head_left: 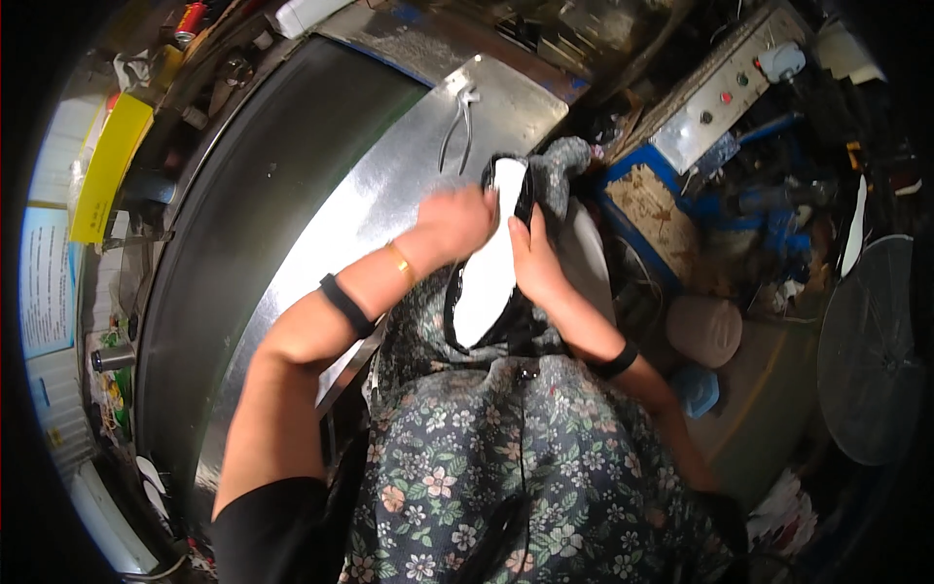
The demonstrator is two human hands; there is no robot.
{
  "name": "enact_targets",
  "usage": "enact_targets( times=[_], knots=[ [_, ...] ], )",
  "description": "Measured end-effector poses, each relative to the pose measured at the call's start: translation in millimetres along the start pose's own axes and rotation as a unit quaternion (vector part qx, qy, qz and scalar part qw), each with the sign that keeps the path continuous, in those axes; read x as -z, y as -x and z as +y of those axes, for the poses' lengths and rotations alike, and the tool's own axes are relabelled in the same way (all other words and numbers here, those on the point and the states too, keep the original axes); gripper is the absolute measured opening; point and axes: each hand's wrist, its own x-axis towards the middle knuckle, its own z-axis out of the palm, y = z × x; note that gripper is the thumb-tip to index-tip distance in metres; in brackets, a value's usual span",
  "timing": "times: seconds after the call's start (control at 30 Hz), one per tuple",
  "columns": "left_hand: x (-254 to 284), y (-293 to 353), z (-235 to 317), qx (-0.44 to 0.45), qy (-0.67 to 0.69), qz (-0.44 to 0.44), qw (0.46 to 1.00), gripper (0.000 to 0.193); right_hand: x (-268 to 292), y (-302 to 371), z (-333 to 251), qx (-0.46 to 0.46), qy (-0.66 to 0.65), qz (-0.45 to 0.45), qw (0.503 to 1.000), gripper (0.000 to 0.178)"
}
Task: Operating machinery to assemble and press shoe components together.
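Note:
I hold a shoe (486, 277) with a white sole and black upper, sole facing up, over the edge of a shiny metal worktable (379, 185). My right hand (533, 255) grips its right side. My left hand (459, 222) lies across the sole near the toe, fingers curled over it. A grey cloth (561, 165) bunches at the toe end of the shoe. My forearms wear black bands, and a gold bangle sits on the left wrist.
Metal pliers (457, 127) lie on the worktable beyond the shoe. A dark curved conveyor surface (243, 195) runs along the left. A grey control box with buttons (715, 92) stands at upper right. A round fan guard (866, 350) is at right, a stool (702, 329) below.

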Motion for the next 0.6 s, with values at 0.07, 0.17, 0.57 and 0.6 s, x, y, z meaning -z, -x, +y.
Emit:
enact_targets(
  times=[0.07,0.17,0.57,0.6],
  knots=[
    [-26,41,-17,-0.016,0.12,-0.026,0.992,0.052,-2,4,8,0.042,-0.022,0.012,0.999,0.063],
    [-33,57,-3,0.029,0.216,0.036,0.975,0.056,-13,12,9,0.049,-0.006,0.054,0.997,0.06],
    [6,-69,18,0.021,0.128,-0.043,0.991,0.075,31,-144,10,0.091,0.159,0.074,0.98,0.051],
    [15,-61,17,0.027,0.094,-0.075,0.992,0.072,22,-131,-18,0.131,0.331,0.113,0.928,0.043]
  ],
)
